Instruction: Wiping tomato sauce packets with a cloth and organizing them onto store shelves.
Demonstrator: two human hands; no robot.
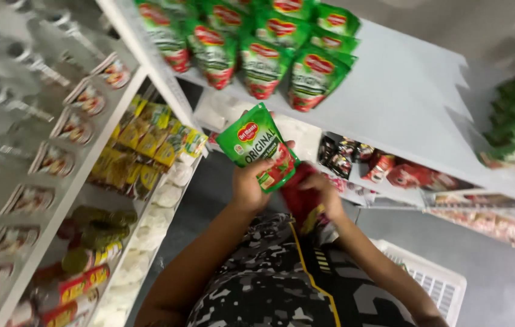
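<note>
My left hand (249,181) grips a green and red sauce pouch (256,146) by its lower edge and holds it upright in front of the white shelf (390,103). Just to its right, my right hand (325,192) is closed on red packaging (298,200) held against my body. What that red thing is stays partly hidden behind the pouch and my fingers. A row of matching green pouches (257,45) stands on the shelf above my hands.
Yellow packets (142,142), jars and white packs fill the lower left shelves. Flat cans (82,103) line the grey shelf at left. Dark and red snack packs (378,166) sit below the white shelf. A white plastic crate (433,281) rests on the floor at right.
</note>
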